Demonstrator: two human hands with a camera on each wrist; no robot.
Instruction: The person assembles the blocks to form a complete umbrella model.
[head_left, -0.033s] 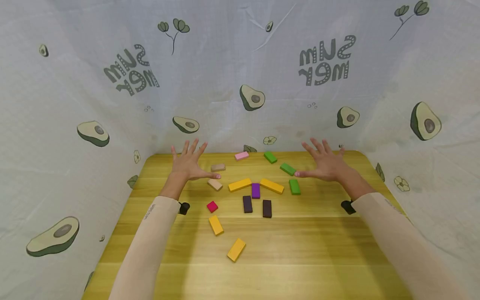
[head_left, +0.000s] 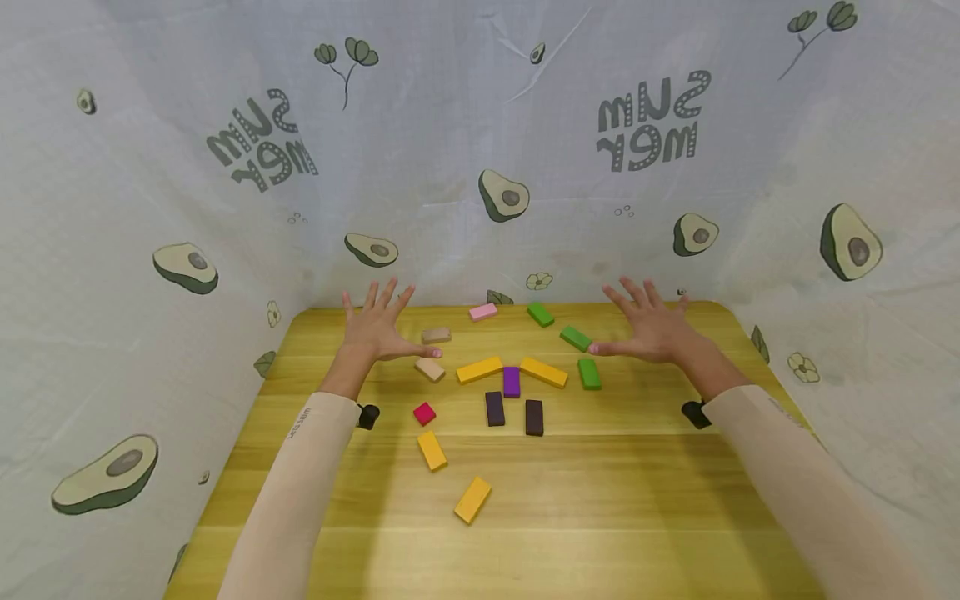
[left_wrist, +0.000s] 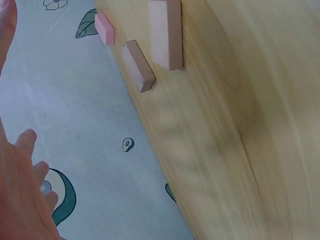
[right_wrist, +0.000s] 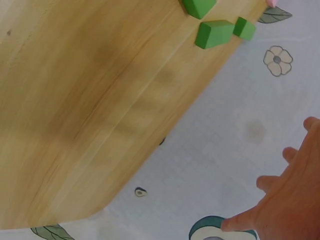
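Note:
My left hand [head_left: 373, 333] is held over the left side of the table with its fingers spread and nothing in it. Its thumb tip is nearest to two beige blocks, one [head_left: 430, 370] just below the thumb and one [head_left: 437, 335] beyond it. On the other side my right hand [head_left: 654, 331] is spread the same way, also holding nothing. In the head view its thumb tip overlaps the end of a green block [head_left: 575, 337]. Two more green blocks [head_left: 589, 374] [head_left: 540, 314] lie near that one. Both wrist views show the fingers stretched out, away from the blocks.
Between the hands lie two long yellow blocks [head_left: 480, 370] [head_left: 543, 372], a purple block [head_left: 512, 382] and two dark blocks [head_left: 495, 408] [head_left: 534, 417]. Nearer are a red block [head_left: 424, 413] and two yellow ones [head_left: 432, 451] [head_left: 473, 500]. A pink block [head_left: 483, 312] sits at the back edge, before a printed cloth [head_left: 442, 125].

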